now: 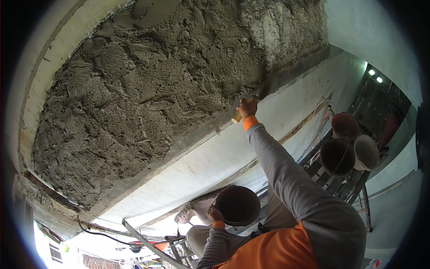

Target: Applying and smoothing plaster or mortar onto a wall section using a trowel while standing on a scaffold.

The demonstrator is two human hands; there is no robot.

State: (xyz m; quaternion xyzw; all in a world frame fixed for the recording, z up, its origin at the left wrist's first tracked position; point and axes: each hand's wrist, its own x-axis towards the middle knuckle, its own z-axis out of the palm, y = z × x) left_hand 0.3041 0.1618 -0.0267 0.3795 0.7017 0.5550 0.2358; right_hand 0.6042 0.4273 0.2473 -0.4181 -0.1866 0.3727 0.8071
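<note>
My right hand (247, 108) is stretched up to the wall, closed around the pale wooden handle of a trowel (236, 118). The trowel's dark blade is smeared by motion at the lower edge of the wet grey mortar (134, 94). Rough, uneven marks cover that mortar. At the upper right, a lighter rough patch (286, 31) borders it. Low in front of me, my left hand (215, 214) grips the rim of a dark bucket (237, 206). The bucket's inside looks dark, and I cannot tell what it holds.
Several buckets stand together at the right, among them a reddish bucket (345, 125) and a pale bucket (367, 153), on dark planks. A smooth pale board (215, 154) runs below the mortar. A metal bar (150, 244) slants at the lower left, near a dark cable (96, 232).
</note>
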